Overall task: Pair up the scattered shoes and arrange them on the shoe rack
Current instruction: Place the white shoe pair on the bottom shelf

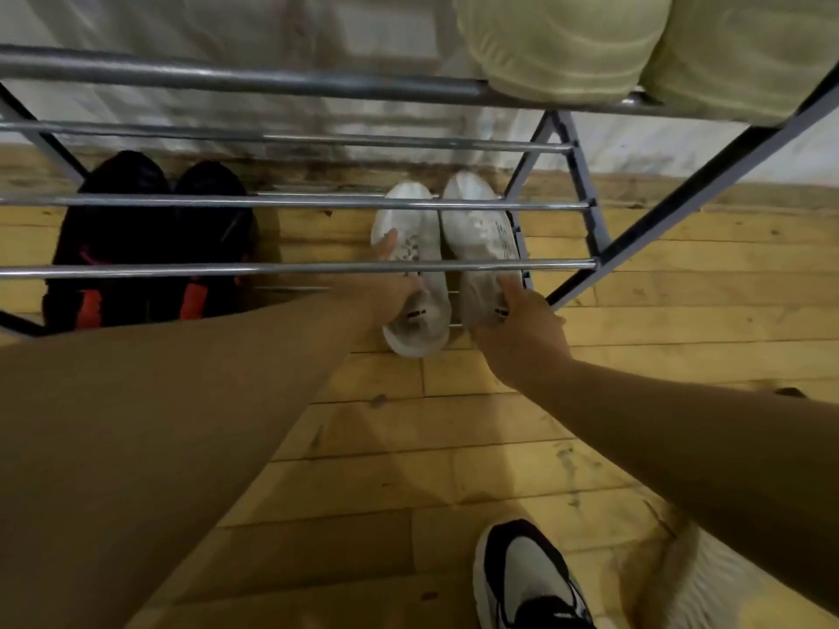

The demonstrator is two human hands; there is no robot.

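Note:
Two white sneakers stand side by side on the lowest bars of the metal shoe rack (295, 267), toes toward the wall. My left hand (386, 283) grips the left white sneaker (415, 283) at its collar, thumb along its side. My right hand (517, 333) holds the heel of the right white sneaker (481, 238). A pair of black sneakers with red heel patches (145, 247) stands on the same level at the left.
A black-and-white sneaker (526, 578) is on the wooden floor near the bottom edge. Two pale green cushions (563, 43) rest on the rack's top tier at the right. A white wall is behind the rack.

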